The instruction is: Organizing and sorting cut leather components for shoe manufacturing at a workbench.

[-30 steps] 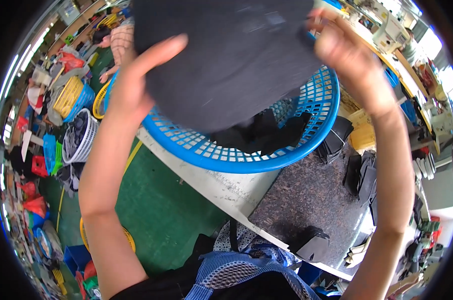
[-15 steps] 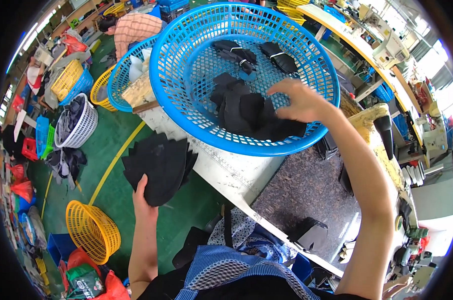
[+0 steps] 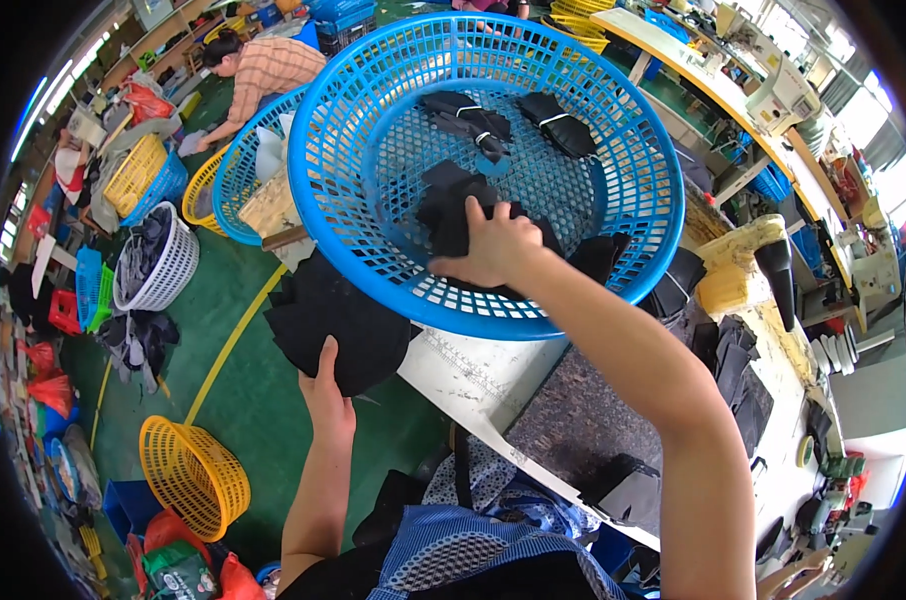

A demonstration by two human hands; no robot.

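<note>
Holding anything, the left hand (image 3: 329, 396)?

Yes. Dark stack of cut pieces (image 3: 341, 325), thumb pressed on top, other fingers hidden. Stack sits beside the near-left rim of the blue basket (image 3: 413, 306), above green floor (image 3: 258, 395).

And the right hand (image 3: 495, 248)?

Inside the basket, fingers spread over loose black pieces (image 3: 451, 210). Cannot tell whether they touch.

Other contents?

Black bundles (image 3: 571, 138) toward the far side, pale bands around them.

The pieces (image 3: 338, 325) are black, the basket (image 3: 443, 318) blue, the co-worker's shirt (image 3: 278, 68) checked.
</note>
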